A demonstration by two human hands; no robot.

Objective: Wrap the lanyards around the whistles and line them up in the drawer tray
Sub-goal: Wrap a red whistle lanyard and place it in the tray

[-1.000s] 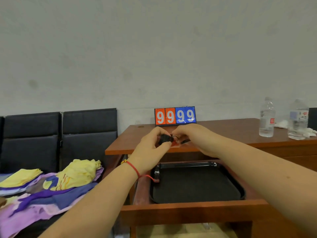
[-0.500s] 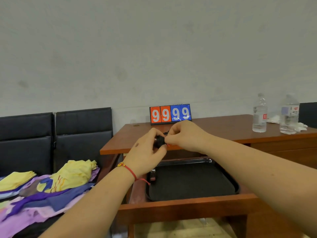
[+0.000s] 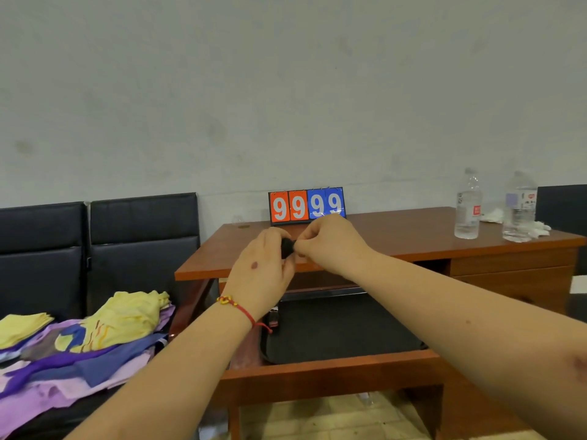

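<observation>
A black whistle (image 3: 286,248) is held between both hands above the desk (image 3: 397,246) edge.

It is gripped by the left hand (image 3: 262,271) and pinched by the right hand (image 3: 327,242), over the black tray (image 3: 343,331) in the open drawer (image 3: 317,371).

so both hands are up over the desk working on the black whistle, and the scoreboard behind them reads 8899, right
Not quite. The head view shows the scoreboard reading 9999, two orange nines and two blue nines, not 8899. The rest holds: the left hand and right hand are both raised over the desk, holding the black whistle between them.
</observation>
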